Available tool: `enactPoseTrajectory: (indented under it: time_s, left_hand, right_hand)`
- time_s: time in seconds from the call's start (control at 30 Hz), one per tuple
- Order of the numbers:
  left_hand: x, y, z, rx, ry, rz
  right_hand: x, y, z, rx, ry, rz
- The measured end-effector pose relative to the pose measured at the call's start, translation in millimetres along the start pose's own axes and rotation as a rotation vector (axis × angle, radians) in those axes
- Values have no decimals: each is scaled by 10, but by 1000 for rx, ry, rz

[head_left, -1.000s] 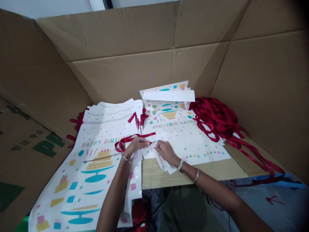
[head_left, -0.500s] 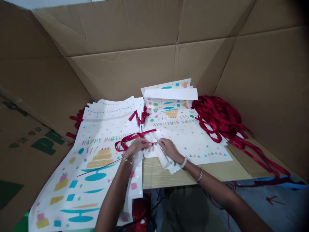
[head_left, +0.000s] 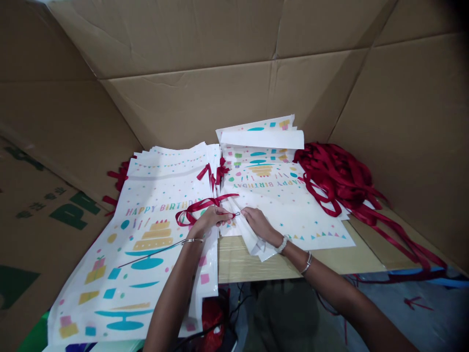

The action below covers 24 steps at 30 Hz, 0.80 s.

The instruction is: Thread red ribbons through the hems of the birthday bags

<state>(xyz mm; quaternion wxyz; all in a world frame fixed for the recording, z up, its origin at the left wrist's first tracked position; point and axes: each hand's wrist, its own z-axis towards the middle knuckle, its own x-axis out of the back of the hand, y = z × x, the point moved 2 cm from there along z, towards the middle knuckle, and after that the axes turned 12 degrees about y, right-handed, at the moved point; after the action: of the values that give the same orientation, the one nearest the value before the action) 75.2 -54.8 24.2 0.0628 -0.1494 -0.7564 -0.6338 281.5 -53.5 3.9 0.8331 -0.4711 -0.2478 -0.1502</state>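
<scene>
My left hand (head_left: 211, 218) is closed in a pinch on a red ribbon (head_left: 188, 215), which loops out over the wrist side. A long thin wire tool (head_left: 150, 254) runs under that hand, and its small looped tip shows just beyond the fingertips. Close by on the right, my right hand (head_left: 257, 225) pinches the gathered edge of a white bag (head_left: 250, 240) with a birthday print. The fingers hide part of that edge. Beneath my left forearm lies a stack of similar white bags (head_left: 146, 195), with short red ribbon ends along both sides.
More printed bags (head_left: 293, 205) lie flat on the right, their far ends folded up against the cardboard wall (head_left: 190, 107). A heap of red ribbons (head_left: 337, 176) sits at the right, trailing over the table edge (head_left: 286, 274). Cardboard encloses the left, back and right.
The view has shifted slightly. The wire's looped tip now shows more plainly between my hands, and my right fingertips sit a little further from it. Both hands stay in nearly the same place.
</scene>
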Motion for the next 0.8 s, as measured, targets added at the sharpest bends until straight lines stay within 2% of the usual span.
enactPoseTrajectory:
  time_s: [0.27, 0.47, 0.7, 0.8]
  left_hand:
    - [2, 0, -10, 10, -3, -25]
    - [2, 63, -58, 91, -29, 44]
    - [42, 59, -70, 123, -122, 29]
    - [136, 14, -52, 125, -142, 44]
  right_hand:
    - [-1, 1, 4, 41, -30, -62]
    - [53, -82, -3, 58, -54, -29]
    - [75, -122, -32, -79, -93, 168]
    - [40, -107, -51, -59, -141, 218]
